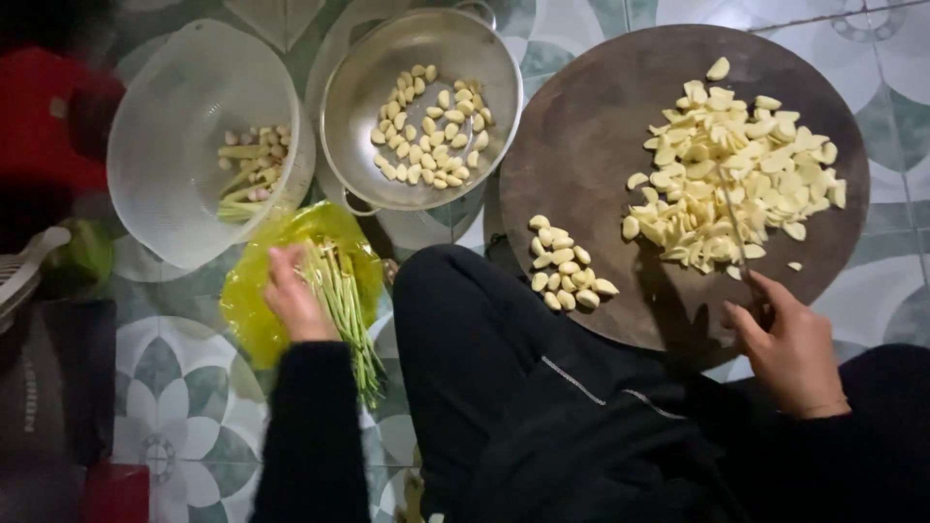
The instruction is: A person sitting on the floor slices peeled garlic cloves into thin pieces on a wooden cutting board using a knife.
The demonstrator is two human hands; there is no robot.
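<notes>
**A:** What sits closest to the lens?

**B:** The person's own dark-trousered knee [465,329], low in the middle of the frame, with a black sleeve on either side of it.

**A:** And the left hand?

**B:** The left hand [294,295] is at lower left, resting on a bundle of thin green stalks [344,310] that lies over a yellow plastic bag [254,300] on the patterned tile floor [184,397]. Its grip looks half curled over the stalks; the hand is blurred, so I cannot tell whether the fingers are clamped on them or only lying on top.

**A:** The right one?

**B:** The right hand [790,349], at lower right, has its grip closed around the handle of a knife [734,228]. The thin blade reaches up into a heap of sliced garlic [736,174] at the upper right of a round dark chopping board [591,126].

**A:** Anything else on that board?

**B:** A small cluster of whole peeled cloves [565,263] near its lower left edge, apart from the slices.

**A:** And above?

**B:** A metal colander [368,58] at top centre holds more peeled cloves. Beside it, upper left, a white plastic basket [174,107] holds a few cloves and short stalk pieces.
</notes>
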